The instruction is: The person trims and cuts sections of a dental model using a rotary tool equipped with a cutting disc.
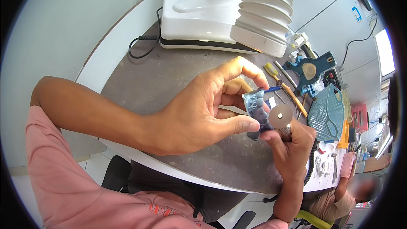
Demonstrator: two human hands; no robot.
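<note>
Table top (169, 70): grey-brown and scratched, in the middle of the frame.
Left hand (186, 116): our thumb and fingers pinch a bumpy blue piece (255, 105).
Feel: we guess it is light and stiff, not very slippery, and its thin edges could chip. We would hold it softly by its thick parts.
Spot: right of the middle of the frame, between our left thumb and fingers, with our right thumb at its low end.
Right hand (292, 144): closed round a small tool (286, 133) with a round disc (280, 115).
Brush (270, 69): upper right, past the blue piece.
Machine (201, 17): big and white, at the top.
Basket (324, 116): blue with holes, at the right.
Person (328, 205): lower right corner.
</note>
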